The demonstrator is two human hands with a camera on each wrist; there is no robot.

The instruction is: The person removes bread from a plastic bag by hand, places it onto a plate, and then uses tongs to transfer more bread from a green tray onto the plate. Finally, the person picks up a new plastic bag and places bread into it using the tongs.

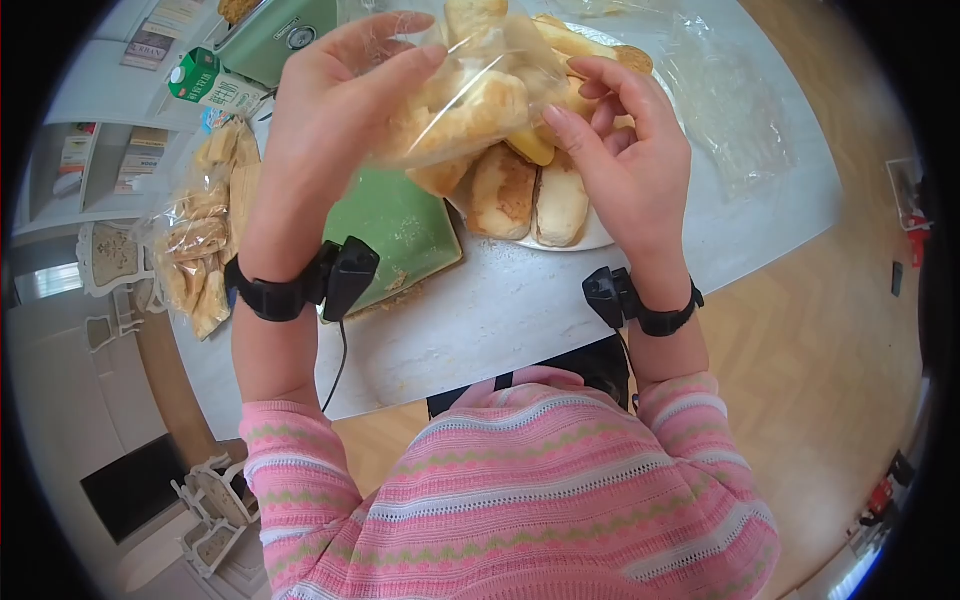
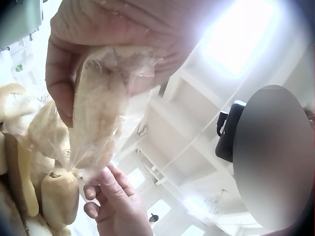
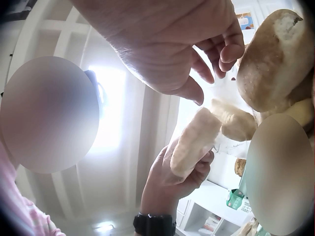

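My left hand (image 1: 335,115) grips a clear plastic bag (image 1: 440,130) of bread (image 1: 495,105), my right hand (image 1: 640,150) curls loosely beside it, holding nothing, while a milk carton (image 1: 212,82) reads "鲜牛奶" and a book (image 1: 148,48) "URBAN".

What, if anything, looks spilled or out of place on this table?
Only some crumbs stand out, scattered on the green board and along its front edge. They look untidy because the nearby bread pieces sit together on a plate, and the left hand holds more bread in a clear bag.
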